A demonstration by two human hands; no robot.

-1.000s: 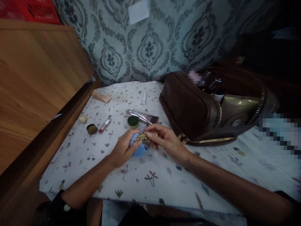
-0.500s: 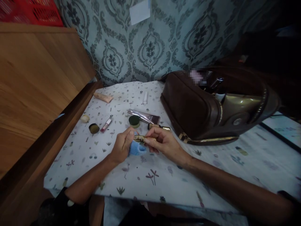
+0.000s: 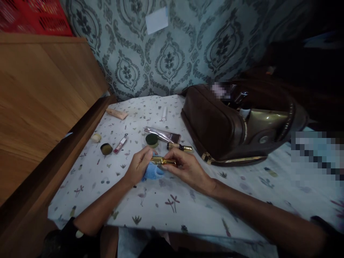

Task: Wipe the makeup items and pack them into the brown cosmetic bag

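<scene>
A shiny gold cosmetic tube [image 3: 169, 162] lies level between my two hands above the table. My left hand [image 3: 139, 163] is closed round its left end and also keeps hold of a blue cloth [image 3: 154, 173], which hangs below the tube. The fingers of my right hand [image 3: 188, 164] are pinched on the tube's right part. Just behind my right hand lies a black and gold tube [image 3: 185, 148]. Beyond my left hand stands a round green-topped container [image 3: 152, 139], against a silver-brown squeeze tube [image 3: 163, 135].
A brown leather bag [image 3: 215, 122] stands open at the right, cosmetics inside. Towards the left lie a lip gloss tube [image 3: 120, 144], a round dark-topped container [image 3: 106, 148], a cream-coloured lump [image 3: 96, 138] and a beige tube [image 3: 116, 114]. A white tube [image 3: 164, 114] lies farther back. Wooden furniture [image 3: 48, 89] borders the left.
My right hand has shifted its grip on the gold tube, and more of the tube's shiny right end now shows. The view has moved slightly; the things on the table have stayed put.
</scene>
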